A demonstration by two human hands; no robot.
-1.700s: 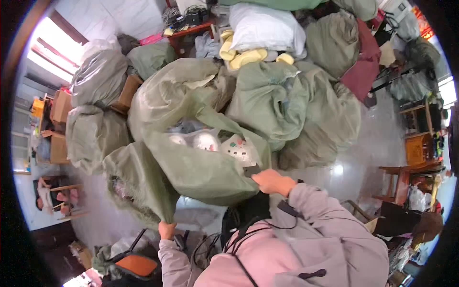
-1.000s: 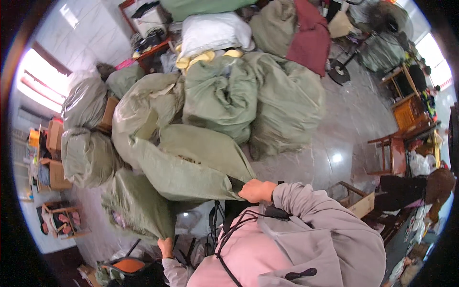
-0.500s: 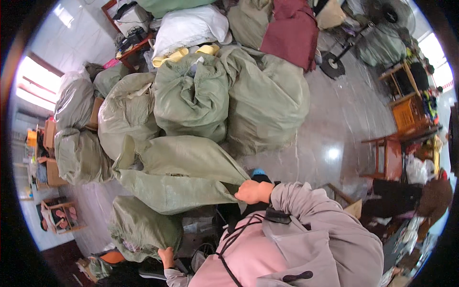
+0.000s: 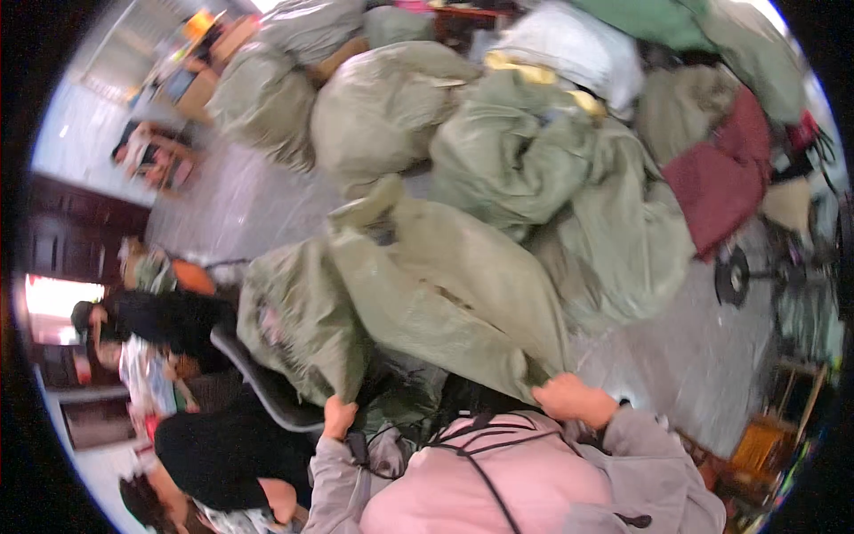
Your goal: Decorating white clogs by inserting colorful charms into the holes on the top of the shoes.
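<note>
My left hand (image 4: 338, 416) is closed on the gathered lower end of a stuffed olive-green woven sack (image 4: 298, 311) standing in front of me on the left. Pinkish contents show through a gap in its side. With my right hand (image 4: 576, 400) I grip the corner of a second, flatter olive-green sack (image 4: 498, 258), stretched out in the middle. A dark slit or tear runs along its top. The two sacks touch where they meet, and folds hide most of my fingertips.
Beyond are bulging green sacks (image 4: 507, 151), a white sack (image 4: 578, 53) and a maroon sack (image 4: 725, 173). A grey plastic chair or tub edge (image 4: 258, 383) borders the left sack. People in black (image 4: 218, 454) are close on my left. A fan base (image 4: 732, 278) stands right.
My view has turned left, so the surroundings shift right and people at the left appear. Both hands keep their grip on the sacks, which now lie closer together in view.
</note>
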